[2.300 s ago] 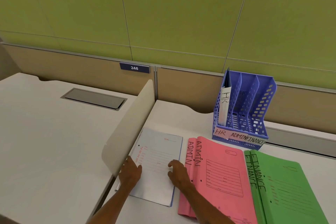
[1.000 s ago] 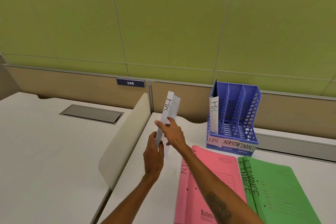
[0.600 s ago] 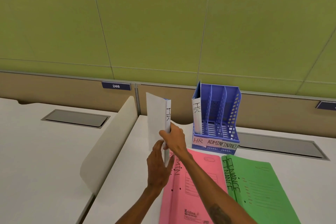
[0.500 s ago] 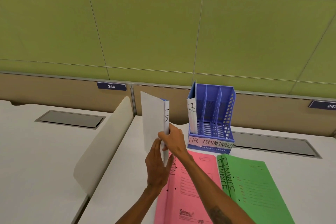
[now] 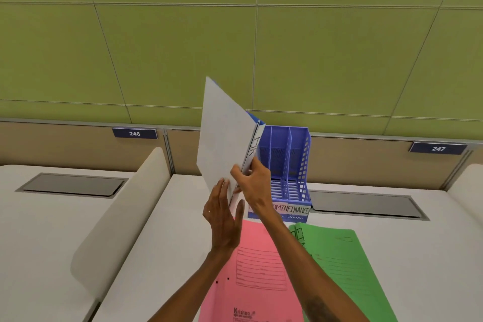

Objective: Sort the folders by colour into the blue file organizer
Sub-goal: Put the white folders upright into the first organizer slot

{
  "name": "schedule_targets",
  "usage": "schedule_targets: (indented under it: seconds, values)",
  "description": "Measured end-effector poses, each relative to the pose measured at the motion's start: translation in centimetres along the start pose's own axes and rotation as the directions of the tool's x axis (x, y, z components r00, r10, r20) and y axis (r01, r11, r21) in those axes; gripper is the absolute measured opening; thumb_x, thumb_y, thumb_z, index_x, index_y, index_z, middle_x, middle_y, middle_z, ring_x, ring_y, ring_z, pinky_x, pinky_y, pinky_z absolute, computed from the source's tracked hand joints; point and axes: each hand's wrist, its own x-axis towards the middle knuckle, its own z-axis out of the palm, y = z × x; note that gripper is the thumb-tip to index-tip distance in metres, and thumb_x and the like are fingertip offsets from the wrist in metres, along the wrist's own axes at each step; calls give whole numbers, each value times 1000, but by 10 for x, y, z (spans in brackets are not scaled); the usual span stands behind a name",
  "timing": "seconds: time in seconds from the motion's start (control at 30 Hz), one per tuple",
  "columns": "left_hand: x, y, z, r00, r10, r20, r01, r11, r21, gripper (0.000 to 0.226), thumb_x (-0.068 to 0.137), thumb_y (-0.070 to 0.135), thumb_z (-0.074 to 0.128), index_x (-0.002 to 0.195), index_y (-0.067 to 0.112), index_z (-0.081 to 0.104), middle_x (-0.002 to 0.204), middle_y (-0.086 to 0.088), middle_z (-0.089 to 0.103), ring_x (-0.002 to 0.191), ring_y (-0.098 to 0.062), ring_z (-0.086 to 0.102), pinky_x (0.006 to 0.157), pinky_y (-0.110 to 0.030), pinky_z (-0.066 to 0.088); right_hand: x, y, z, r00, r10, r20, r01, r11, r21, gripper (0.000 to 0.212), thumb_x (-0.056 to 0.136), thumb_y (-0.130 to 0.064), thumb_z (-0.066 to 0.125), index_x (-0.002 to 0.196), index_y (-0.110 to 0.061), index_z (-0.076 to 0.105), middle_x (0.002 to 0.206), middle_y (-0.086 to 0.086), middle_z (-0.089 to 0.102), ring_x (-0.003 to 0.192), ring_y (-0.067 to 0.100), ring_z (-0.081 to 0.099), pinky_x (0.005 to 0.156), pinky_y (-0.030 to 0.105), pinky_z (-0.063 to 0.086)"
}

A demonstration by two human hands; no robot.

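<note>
A pale blue folder (image 5: 224, 138) marked HR is held upright just left of the blue organizer (image 5: 285, 165), pinched in the right hand (image 5: 254, 183) and steadied by the flat, open left hand (image 5: 222, 219). Not yet slotted, it counts as early work: the pink folder (image 5: 258, 269) and green folder (image 5: 345, 269) lie unsorted before the organizer on the white bench (image 5: 162, 230), backed by a green wall (image 5: 339, 47).
</note>
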Motion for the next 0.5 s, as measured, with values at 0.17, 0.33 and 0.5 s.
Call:
schedule_targets:
  seconds: [0.17,0.33,0.5]
  values:
    - [27,31,18,997,81,-3,-81,996,-33,59,96,51,37,146,22,31,153,1,34,141,-14,33,108,-53,33,16,-31,-33,984,-88,-156,98,994,52,16,87,-16,67,83,-5,56,71,13,64,53,24,64,44,33,57]
    - [44,58,33,991,125,46,-121,989,-82,59,96,50,32,147,20,30,157,8,26,143,-7,26,112,-48,25,30,-45,-66,939,-136,-316,168,983,77,16,88,-16,68,81,-21,54,69,5,64,51,20,65,46,28,56]
    - [43,67,53,976,185,117,-176,981,-85,60,96,57,31,148,28,24,156,7,27,142,-9,27,110,-52,25,40,-43,-96,882,-106,-460,180,976,121,20,88,-18,68,86,-34,56,77,2,68,59,25,68,50,41,59]
